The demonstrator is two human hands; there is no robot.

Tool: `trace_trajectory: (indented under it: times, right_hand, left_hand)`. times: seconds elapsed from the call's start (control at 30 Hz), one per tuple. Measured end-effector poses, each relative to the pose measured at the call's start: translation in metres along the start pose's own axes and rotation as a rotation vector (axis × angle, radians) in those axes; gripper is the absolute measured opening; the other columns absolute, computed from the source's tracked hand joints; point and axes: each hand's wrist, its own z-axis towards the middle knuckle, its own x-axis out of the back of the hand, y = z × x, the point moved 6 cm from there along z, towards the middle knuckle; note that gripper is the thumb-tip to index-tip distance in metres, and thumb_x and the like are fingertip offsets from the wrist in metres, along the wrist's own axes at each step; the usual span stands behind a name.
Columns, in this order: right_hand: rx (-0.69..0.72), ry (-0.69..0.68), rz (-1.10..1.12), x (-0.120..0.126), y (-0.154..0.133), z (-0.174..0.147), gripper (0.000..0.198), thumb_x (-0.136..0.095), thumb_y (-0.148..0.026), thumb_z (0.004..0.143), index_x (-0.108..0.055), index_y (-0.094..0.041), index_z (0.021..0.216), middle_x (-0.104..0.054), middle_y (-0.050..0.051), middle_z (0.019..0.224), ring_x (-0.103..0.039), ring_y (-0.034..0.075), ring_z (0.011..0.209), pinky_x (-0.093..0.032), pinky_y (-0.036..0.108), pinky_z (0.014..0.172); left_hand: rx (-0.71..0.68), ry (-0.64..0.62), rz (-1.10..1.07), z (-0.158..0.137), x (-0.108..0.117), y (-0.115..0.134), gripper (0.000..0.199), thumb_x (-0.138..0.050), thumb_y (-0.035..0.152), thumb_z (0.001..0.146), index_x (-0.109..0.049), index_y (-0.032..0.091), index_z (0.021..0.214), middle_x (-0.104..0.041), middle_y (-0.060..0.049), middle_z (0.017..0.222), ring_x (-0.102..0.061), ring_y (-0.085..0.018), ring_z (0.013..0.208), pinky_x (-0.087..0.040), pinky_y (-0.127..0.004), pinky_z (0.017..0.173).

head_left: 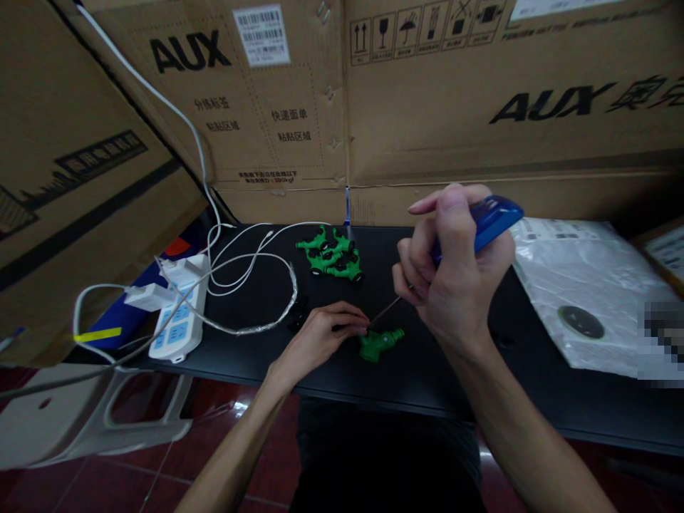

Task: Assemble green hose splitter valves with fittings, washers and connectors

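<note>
I see the right hand [459, 267] wrapped around a blue-handled screwdriver [496, 219]. The left hand [325, 331] has its fingertips close together by a green plastic fitting [380, 346] on the black table [256, 360]; I can't tell if they pinch it.

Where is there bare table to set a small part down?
Bare table shows between the green pile and right hand, and along the front edge between the power strip and left hand. Crowded: around the power strip, with cables, and at the green part, beneath the tool.
</note>
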Motion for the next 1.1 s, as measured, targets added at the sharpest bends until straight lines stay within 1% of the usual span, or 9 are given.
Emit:
trace_trajectory:
  times: [0.33,0.5,0.63,0.7,0.8,0.87,0.93,1.0,1.1]
  right_hand:
    - [-0.012,0.013,0.081,-0.005,0.001,-0.003,0.018,-0.061,-0.035,0.099,-0.06,-0.028,0.083,-0.031,-0.009,0.047,-0.022,0.007,0.034,-0.022,0.023,0.032]
    - [0.015,-0.009,0.05,-0.006,-0.001,-0.014,0.02,-0.064,-0.048,0.096,-0.06,-0.029,0.09,-0.035,-0.009,0.051,-0.029,0.007,0.035,-0.031,0.022,0.032]
    - [0.011,-0.055,0.117,-0.01,-0.002,-0.026,0.03,-0.064,-0.059,0.091,-0.063,-0.029,0.097,-0.04,-0.006,0.057,-0.034,0.011,0.04,-0.041,0.027,0.034]
    - [0.042,-0.051,0.112,-0.012,-0.004,-0.03,0.034,-0.062,-0.062,0.091,-0.063,-0.029,0.097,-0.043,-0.004,0.06,-0.036,0.013,0.043,-0.044,0.03,0.037]
    - [0.125,0.006,-0.007,-0.013,-0.007,-0.03,0.03,-0.062,-0.06,0.093,-0.062,-0.03,0.092,-0.048,-0.002,0.067,-0.042,0.013,0.047,-0.046,0.031,0.043]
    - [0.149,0.011,-0.047,-0.015,-0.007,-0.027,0.024,-0.064,-0.054,0.094,-0.059,-0.031,0.089,-0.048,-0.002,0.068,-0.045,0.013,0.049,-0.05,0.032,0.049]
    - [0.138,-0.002,-0.037,-0.017,-0.005,-0.022,0.021,-0.066,-0.049,0.095,-0.056,-0.031,0.089,-0.046,-0.004,0.065,-0.045,0.014,0.049,-0.054,0.033,0.054]
    - [0.122,-0.018,-0.007,-0.017,-0.002,-0.019,0.02,-0.067,-0.047,0.094,-0.054,-0.032,0.09,-0.043,-0.005,0.061,-0.041,0.014,0.047,-0.055,0.033,0.054]
    - [0.11,-0.091,0.068,-0.02,0.0,-0.016,0.021,-0.059,-0.055,0.097,-0.058,-0.033,0.098,-0.041,-0.004,0.06,-0.034,0.014,0.046,-0.054,0.034,0.051]
  left_hand:
    - [0.001,-0.004,-0.028,0.0,-0.001,-0.003,0.013,-0.069,0.022,0.095,-0.08,0.022,0.103,-0.074,-0.003,0.11,-0.071,-0.018,0.102,-0.054,-0.028,0.092]
    - [0.0,-0.01,-0.046,-0.001,-0.001,-0.002,0.013,-0.068,0.022,0.096,-0.08,0.021,0.102,-0.075,-0.004,0.11,-0.071,-0.02,0.103,-0.054,-0.031,0.095]
    - [-0.017,0.007,-0.075,-0.002,0.0,-0.002,0.013,-0.069,0.025,0.095,-0.08,0.02,0.102,-0.076,-0.005,0.108,-0.071,-0.021,0.103,-0.055,-0.032,0.095]
    - [-0.027,0.01,-0.078,-0.003,0.0,-0.001,0.014,-0.068,0.026,0.096,-0.079,0.02,0.102,-0.077,-0.005,0.108,-0.071,-0.021,0.103,-0.055,-0.032,0.095]
    - [-0.028,-0.004,-0.076,-0.003,0.0,0.0,0.017,-0.066,0.027,0.097,-0.079,0.019,0.103,-0.077,-0.007,0.109,-0.071,-0.023,0.105,-0.054,-0.034,0.097]
    - [-0.026,-0.002,-0.079,-0.003,0.0,0.0,0.017,-0.066,0.027,0.097,-0.079,0.018,0.103,-0.076,-0.007,0.11,-0.071,-0.023,0.105,-0.054,-0.034,0.097]
    - [-0.027,0.006,-0.079,-0.003,0.0,0.0,0.014,-0.067,0.025,0.096,-0.078,0.018,0.102,-0.076,-0.007,0.109,-0.071,-0.021,0.103,-0.054,-0.033,0.096]
    - [-0.024,0.005,-0.08,-0.003,0.0,-0.001,0.013,-0.068,0.024,0.096,-0.078,0.019,0.101,-0.075,-0.006,0.109,-0.071,-0.02,0.103,-0.054,-0.032,0.096]
    - [-0.017,0.001,-0.074,-0.004,-0.002,-0.002,0.014,-0.067,0.023,0.097,-0.078,0.019,0.103,-0.075,-0.006,0.11,-0.071,-0.02,0.104,-0.053,-0.032,0.097]
